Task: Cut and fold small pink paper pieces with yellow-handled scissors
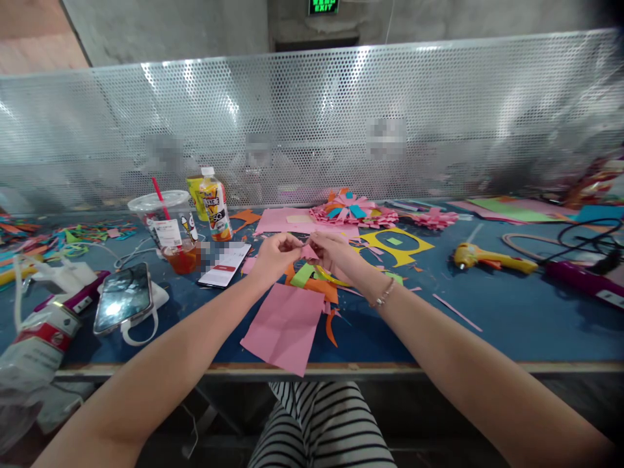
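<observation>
Both my hands meet over the middle of the table, pinching a small piece of pink paper point(309, 252) between them. My left hand point(275, 253) grips its left side with thumb and fingertips. On the other side, the fingers of my right hand point(332, 251) close on it, partly hiding it. Beneath the hands lie scraps of orange paper point(325, 290) and green paper point(302, 275). Closer to me rests a creased pink sheet point(284, 326), reaching the table's front edge.
Left of my hands are a lit phone point(225, 264), a plastic drink cup point(168, 234), a juice bottle point(214, 205) and another phone point(124, 298). A yellow glue gun point(492, 259) lies right. Pink paper flowers point(351, 211) sit behind, before a perforated metal screen point(312, 117).
</observation>
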Demonstrator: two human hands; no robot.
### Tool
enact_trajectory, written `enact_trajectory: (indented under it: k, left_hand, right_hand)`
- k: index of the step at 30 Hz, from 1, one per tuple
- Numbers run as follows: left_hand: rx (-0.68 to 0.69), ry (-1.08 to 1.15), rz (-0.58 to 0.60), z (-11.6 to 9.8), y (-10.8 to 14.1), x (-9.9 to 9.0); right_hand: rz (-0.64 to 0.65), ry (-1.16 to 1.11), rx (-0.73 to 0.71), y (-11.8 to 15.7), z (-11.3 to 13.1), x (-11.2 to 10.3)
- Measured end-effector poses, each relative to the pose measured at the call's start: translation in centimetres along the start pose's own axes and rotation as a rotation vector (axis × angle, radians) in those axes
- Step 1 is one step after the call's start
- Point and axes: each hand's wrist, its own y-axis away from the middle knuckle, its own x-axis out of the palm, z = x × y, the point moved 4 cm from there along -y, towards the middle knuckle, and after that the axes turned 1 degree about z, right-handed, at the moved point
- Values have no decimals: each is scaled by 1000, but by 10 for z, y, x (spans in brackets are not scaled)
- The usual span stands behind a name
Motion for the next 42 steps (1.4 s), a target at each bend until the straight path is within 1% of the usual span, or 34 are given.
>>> enact_trajectory:
  k: [2, 8, 14, 18, 20, 25, 32, 35, 38, 40, 42]
  left_hand:
    - [12, -13, -10, 0, 0, 0]
    - [-13, 46, 4, 3, 0, 1]
    - [-124, 154, 15, 3, 2, 3]
    - [-219, 239, 10, -1, 6, 4]
    - [-240, 266, 8, -3, 7, 5]
    - [-245, 295, 19, -3, 7, 6]
    - [-243, 309, 15, -3, 6, 5]
    - [-254, 336, 32, 0, 5, 5]
    - [-274, 354, 22, 4, 3, 2]
    - [-276, 329, -23, 5, 1, -1]
    - [-260, 285, -63, 6, 0, -3]
  right_hand:
    - [-27, 6, 27, -1, -2, -2]
    - [13, 22, 56, 1, -1, -1]
    - [61, 30, 65, 2, 0, 0]
    - [54, 51, 42, 0, 0, -1]
    - [45, 68, 36, 0, -1, -1]
    - [-2, 190, -18, -1, 2, -2]
    - [-44, 427, -212, -3, 7, -6]
    - [-53, 481, -246, -4, 8, -7]
    - [-22, 462, -217, -6, 6, -8]
    - [2, 436, -170, -7, 2, -9]
    - [-3, 407, -113, -9, -1, -11]
